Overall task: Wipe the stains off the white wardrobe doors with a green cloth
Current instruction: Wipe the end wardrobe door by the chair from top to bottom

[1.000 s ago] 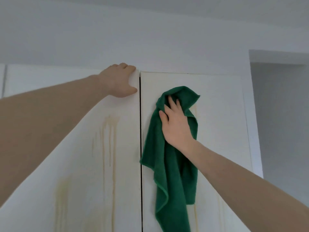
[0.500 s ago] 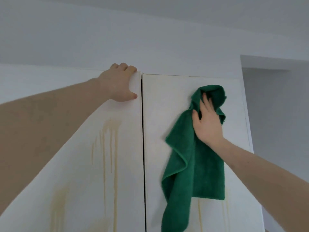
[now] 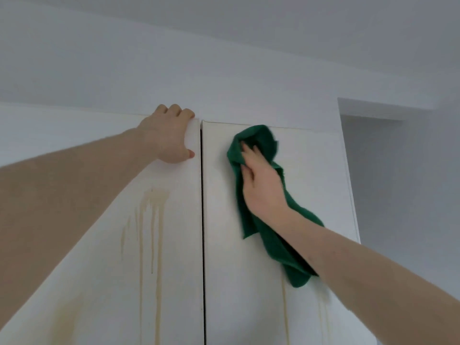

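Pressing the cloth [image 3: 261,139] on the right door [image 3: 311,183] at one o'clock is the right hand [image 3: 263,190], fingers flat. Left hand [image 3: 169,138] grips the left door [image 3: 180,245] top

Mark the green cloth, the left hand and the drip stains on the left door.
green cloth [image 3: 264,136], head view, bunched top above the fingers.
left hand [image 3: 166,136], head view, back of hand.
drip stains [image 3: 154,195], head view, top of the streaks.

This looks like a room in a home. A tall white wardrobe [image 3: 311,183] has two doors [image 3: 179,257]. Just above the wardrobe are plain wall [image 3: 224,78] and ceiling [image 3: 323,18].
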A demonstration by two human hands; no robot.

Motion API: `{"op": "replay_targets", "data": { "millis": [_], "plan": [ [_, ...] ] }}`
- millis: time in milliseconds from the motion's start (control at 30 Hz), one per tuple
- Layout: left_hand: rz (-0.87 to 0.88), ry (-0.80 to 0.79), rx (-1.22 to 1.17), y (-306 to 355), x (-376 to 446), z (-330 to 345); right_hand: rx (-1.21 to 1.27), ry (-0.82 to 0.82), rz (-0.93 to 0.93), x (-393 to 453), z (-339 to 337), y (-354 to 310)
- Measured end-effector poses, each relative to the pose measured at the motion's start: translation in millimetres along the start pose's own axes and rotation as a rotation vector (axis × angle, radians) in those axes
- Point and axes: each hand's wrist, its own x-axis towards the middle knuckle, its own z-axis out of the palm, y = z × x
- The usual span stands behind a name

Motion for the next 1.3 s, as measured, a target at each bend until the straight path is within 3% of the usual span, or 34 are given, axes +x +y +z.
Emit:
{"op": "replay_targets", "data": {
  "millis": [167,333,767,1000,1133,1300],
  "plan": [
    [0.002,-0.010,0.011,0.1,0.4,-1.6,-0.221,-0.137,-0.107,-16.6,43.1,-10.1],
    [-0.001,-0.009,-0.002,1.4,-1.0,-2.0,-0.320,-0.170,-0.112,-17.6,28.3,10.0],
    [-0.010,-0.004,0.008,3.6,-3.6,-0.3,-0.418,-0.006,0.292,6.2,-71.0,109.4],
    [-0.021,-0.011,0.043,5.9,-1.5,-3.8,-0.527,0.127,0.231,15.4,-90.7,92.7],
    [-0.023,-0.006,0.063,7.9,-2.4,-3.5,-0.294,0.210,0.160,19.1,-75.5,66.9],
    [-0.032,-0.019,0.032,7.4,-0.9,-3.4,-0.044,0.100,0.118,0.8,-31.6,14.4]
  ]
}}
